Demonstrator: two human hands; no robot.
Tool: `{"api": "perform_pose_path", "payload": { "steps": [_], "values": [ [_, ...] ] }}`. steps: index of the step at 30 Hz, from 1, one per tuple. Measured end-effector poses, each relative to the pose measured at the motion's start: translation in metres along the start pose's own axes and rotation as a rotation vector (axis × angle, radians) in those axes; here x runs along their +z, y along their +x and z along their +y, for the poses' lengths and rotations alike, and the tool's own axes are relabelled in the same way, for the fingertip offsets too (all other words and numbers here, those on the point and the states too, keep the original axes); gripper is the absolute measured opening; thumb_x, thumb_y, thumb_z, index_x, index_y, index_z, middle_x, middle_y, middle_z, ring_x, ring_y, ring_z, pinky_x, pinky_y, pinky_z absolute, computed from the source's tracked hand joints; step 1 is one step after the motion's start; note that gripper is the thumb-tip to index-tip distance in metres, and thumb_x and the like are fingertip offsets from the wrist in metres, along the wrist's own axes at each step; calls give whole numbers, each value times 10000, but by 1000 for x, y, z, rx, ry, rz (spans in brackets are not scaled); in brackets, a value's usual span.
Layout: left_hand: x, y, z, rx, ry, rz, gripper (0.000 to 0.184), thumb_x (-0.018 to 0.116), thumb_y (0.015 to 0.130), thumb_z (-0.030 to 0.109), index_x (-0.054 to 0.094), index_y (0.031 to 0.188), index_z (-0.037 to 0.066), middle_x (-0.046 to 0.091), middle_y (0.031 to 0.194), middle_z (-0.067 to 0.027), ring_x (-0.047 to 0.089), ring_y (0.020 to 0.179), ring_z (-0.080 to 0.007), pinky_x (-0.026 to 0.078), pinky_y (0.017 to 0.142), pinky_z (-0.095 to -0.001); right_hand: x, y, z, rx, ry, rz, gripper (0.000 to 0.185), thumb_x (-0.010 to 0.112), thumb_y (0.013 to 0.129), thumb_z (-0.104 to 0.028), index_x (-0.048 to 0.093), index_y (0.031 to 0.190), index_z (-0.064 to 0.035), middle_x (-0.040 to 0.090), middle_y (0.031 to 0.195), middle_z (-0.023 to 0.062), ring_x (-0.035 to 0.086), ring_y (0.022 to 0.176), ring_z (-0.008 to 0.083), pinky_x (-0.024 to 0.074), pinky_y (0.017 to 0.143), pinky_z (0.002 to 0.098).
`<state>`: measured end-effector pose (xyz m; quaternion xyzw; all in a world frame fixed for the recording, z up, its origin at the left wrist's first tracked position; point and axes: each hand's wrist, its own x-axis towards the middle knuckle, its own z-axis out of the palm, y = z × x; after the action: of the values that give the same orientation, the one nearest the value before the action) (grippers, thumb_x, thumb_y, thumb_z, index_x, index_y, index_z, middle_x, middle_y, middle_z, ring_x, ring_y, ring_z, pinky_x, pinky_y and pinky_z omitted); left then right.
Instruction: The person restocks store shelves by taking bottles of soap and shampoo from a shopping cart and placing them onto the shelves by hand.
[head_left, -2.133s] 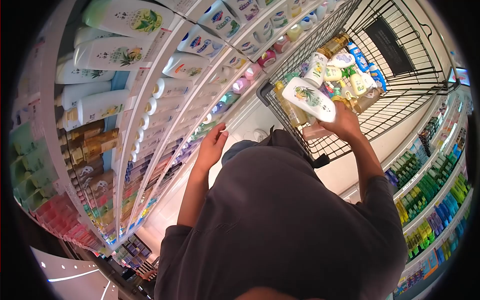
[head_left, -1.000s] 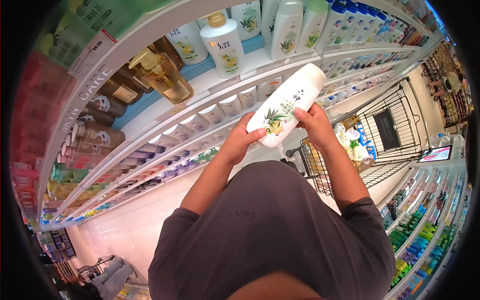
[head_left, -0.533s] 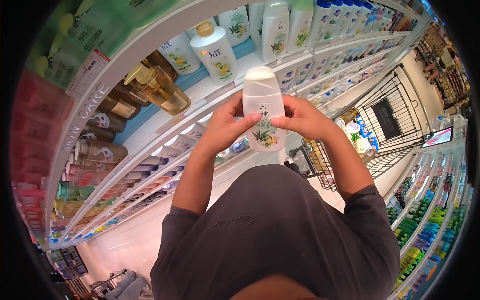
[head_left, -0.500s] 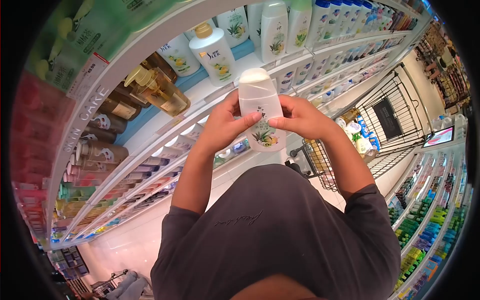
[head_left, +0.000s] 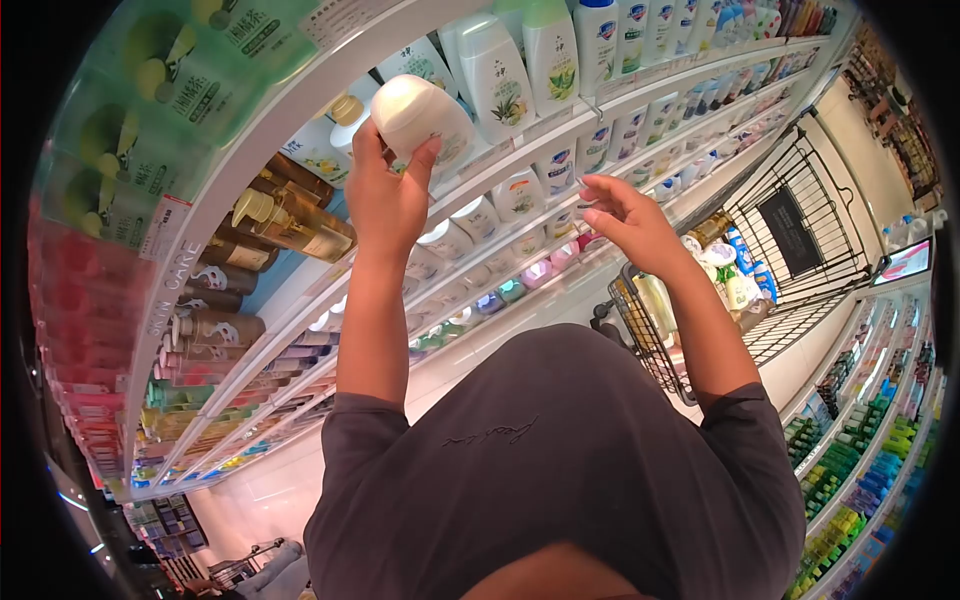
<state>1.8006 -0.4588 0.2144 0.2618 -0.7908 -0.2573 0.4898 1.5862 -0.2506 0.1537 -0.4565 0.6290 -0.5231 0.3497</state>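
A white body wash bottle is gripped in my left hand, cap end toward me, in front of the upper shelf. Its label faces away and cannot be read. Behind it stand a pump bottle with a gold top and, to the right, white bottles with plant pictures. My right hand holds nothing; its fingers are apart and slightly curled, near the edge of a lower shelf of white bottles.
A wire shopping cart with several goods stands on the right. Amber pump bottles lie toward the left on the shelf. Green packs fill the upper left. Another shelf unit stands at the lower right.
My left hand has carried the bottle up and left to the upper shelf, tilting it. My right hand has let go of it and moved slightly right, with its fingers apart.
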Motion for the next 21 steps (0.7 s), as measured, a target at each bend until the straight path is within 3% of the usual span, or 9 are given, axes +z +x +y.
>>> {"api": "perform_pose_path", "payload": {
  "steps": [3,5,8,14,17,20,21],
  "values": [
    [14,9,-7,-48,40,1,495,745,858,260,524,1235,29,663,1123,-148,683,980,-280,533,816,-374,-21,-18,33,142,18,26,486,654,922,-184,504,1356,-24,608,1243,123,577,1134,178,473,962,329],
    [23,12,-10,-56,11,-3,484,742,857,250,524,1228,29,671,1099,-152,682,972,-286,530,815,-381,-33,-30,63,163,-38,98,500,681,902,-238,536,1322,-11,622,1166,113,595,998,157,488,883,309],
    [34,15,-13,-92,111,2,494,740,850,237,519,1238,24,681,1059,-165,680,960,-293,523,823,-388,-50,-47,91,200,28,116,486,677,906,-237,542,1311,-4,626,1141,103,590,1001,150,482,887,299],
    [44,18,-21,-148,9,-23,508,709,856,209,503,1276,10,668,1099,-192,671,986,-309,506,865,-401,-74,-69,124,310,61,179,464,665,924,-206,525,1311,6,618,1131,62,574,1044,130,467,911,273],
    [45,23,-20,-136,-13,-6,516,705,878,192,493,1296,-23,644,1129,-174,638,1048,-267,493,907,-372,-77,-71,131,326,111,183,462,666,925,-229,531,1304,-2,613,1098,40,565,996,105,465,861,245],
    [38,33,-3,-108,141,-45,587,713,869,219,467,1349,-14,648,1124,-196,638,1058,-302,494,907,-389,-77,-72,135,361,114,214,476,678,914,-217,536,1288,41,627,1110,99,587,1025,154,466,922,292],
    [35,36,-2,-48,346,-42,617,712,869,244,454,1371,-5,646,1132,-212,632,1070,-320,492,909,-395,-77,-73,139,364,114,211,476,678,914,-217,536,1288,41,627,1110,99,587,1025,154,466,922,292]
  ]
}}
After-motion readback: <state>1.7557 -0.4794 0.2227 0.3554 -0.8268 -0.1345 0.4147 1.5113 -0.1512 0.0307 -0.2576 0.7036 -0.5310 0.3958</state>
